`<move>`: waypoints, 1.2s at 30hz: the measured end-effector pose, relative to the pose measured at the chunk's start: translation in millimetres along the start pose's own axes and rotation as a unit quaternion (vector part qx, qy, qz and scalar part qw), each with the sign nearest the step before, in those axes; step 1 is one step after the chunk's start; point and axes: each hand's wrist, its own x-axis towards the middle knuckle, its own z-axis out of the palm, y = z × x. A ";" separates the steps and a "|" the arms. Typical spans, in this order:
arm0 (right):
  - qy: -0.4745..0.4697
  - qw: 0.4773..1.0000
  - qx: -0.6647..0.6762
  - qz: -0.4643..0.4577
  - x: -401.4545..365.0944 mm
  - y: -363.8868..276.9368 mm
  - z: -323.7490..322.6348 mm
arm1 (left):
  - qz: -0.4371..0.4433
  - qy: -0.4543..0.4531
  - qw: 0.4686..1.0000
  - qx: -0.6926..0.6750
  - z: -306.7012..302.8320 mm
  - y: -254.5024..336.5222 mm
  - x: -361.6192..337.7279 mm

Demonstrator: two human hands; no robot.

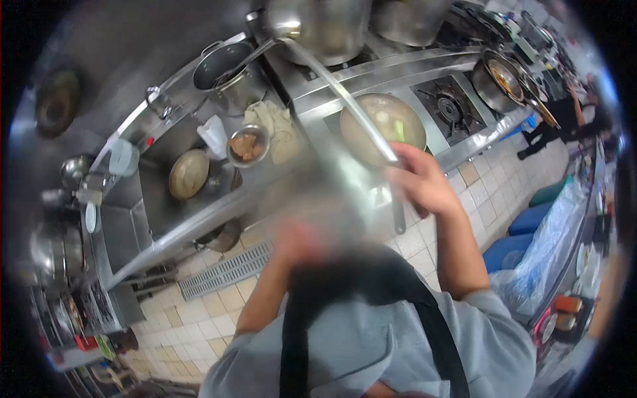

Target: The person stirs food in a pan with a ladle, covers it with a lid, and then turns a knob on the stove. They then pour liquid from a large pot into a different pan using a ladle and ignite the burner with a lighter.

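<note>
My right hand [421,179] is closed round the handle of a long metal ladle [345,96], whose far end reaches toward the large steel pots at the back. Under the ladle's shaft, a wide pan [371,119] on the stove holds pale liquid with a green piece in it. My left hand [302,242] is low in front of my apron, smeared by motion, and its fingers cannot be made out. A steel bowl [263,160] of brown chunks stands on the counter beside a beige cloth [275,126], left of the pan.
Large steel pots [322,26] stand at the back. A bare gas burner [448,106] is right of the pan. At left, a sink [156,215] has a round pan [189,174] by it. Blue bins [507,252] stand at right; a person in dark clothes [564,123] is farther off.
</note>
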 end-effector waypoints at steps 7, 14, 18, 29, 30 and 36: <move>-0.106 0.941 0.318 0.033 146.3 -31.5 139.2 | -0.020 0.061 0.993 -0.099 -82.0 30.2 -3.1; -0.139 0.860 0.485 0.079 242.8 -28.2 219.4 | -0.085 -0.004 0.995 -0.054 -84.0 52.3 -0.9; -0.137 0.861 0.489 0.016 227.8 -21.3 205.7 | -0.084 -0.090 0.992 0.012 -70.3 49.7 8.8; 0.219 0.965 0.122 -0.072 -98.1 123.1 30.1 | -0.087 -0.290 0.860 0.411 7.3 -56.5 44.6; 0.276 0.951 0.129 -0.052 -132.7 147.1 14.6 | -0.087 -0.272 0.879 0.381 14.7 -74.3 49.2; 0.537 0.843 0.010 0.028 -319.8 210.6 -50.8 | -0.218 -0.248 0.887 0.324 146.3 -129.4 69.7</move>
